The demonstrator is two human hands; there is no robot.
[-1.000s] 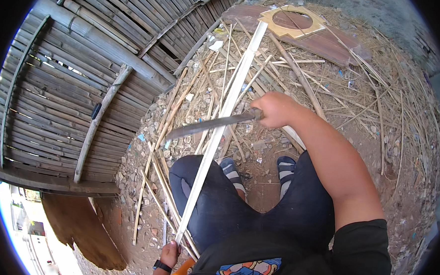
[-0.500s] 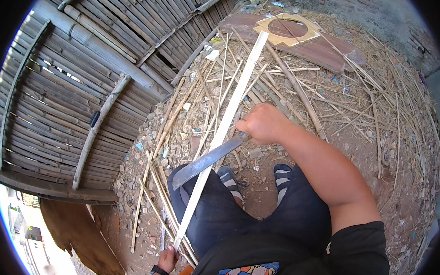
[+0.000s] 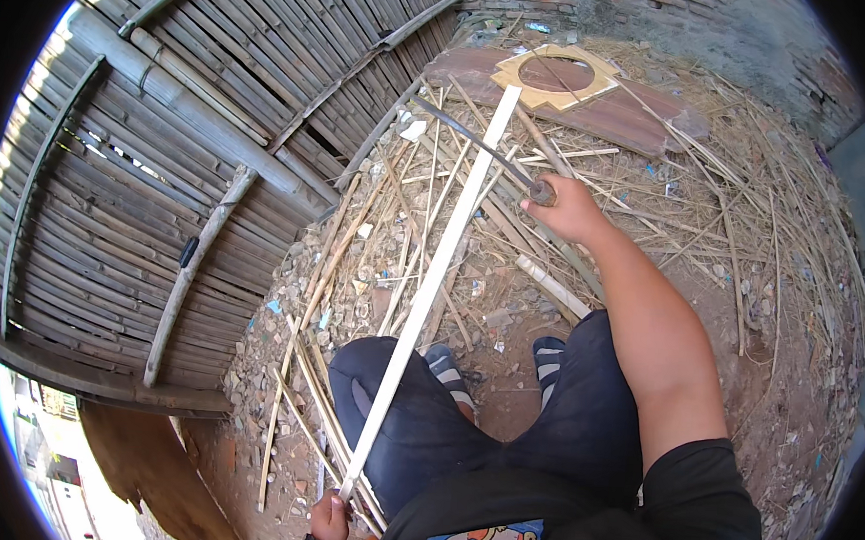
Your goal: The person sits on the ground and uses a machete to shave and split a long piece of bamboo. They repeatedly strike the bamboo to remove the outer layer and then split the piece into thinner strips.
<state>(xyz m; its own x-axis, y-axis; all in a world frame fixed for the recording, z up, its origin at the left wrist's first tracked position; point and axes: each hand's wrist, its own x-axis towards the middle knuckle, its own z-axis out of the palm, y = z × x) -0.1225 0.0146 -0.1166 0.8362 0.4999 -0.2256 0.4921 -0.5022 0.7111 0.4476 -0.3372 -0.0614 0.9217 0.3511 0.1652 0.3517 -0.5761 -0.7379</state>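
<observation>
A long, pale bamboo strip [image 3: 421, 304] slants from my left hip up toward the far end of the ground, passing over my left thigh. Its lower end is gripped in my left hand [image 3: 329, 521], beside my hip. My right hand [image 3: 568, 211] is closed round the handle of a machete [image 3: 488, 148]. The dark, curved blade points to the far left and crosses the strip near its far end; whether it touches the strip I cannot tell.
Bamboo sticks [image 3: 332, 231] and straw litter the stony ground around my feet. Farther off lies a brown board [image 3: 645, 130] with a yellow wooden frame [image 3: 599, 71] that has a round hole. A bamboo slat wall [image 3: 112, 224] stands at left, a brick wall [image 3: 661, 13] at the back.
My right hand has moved away from me and slightly right with the machete, whose blade has swung from near my thigh to the strip's far end. The left hand keeps its hold.
</observation>
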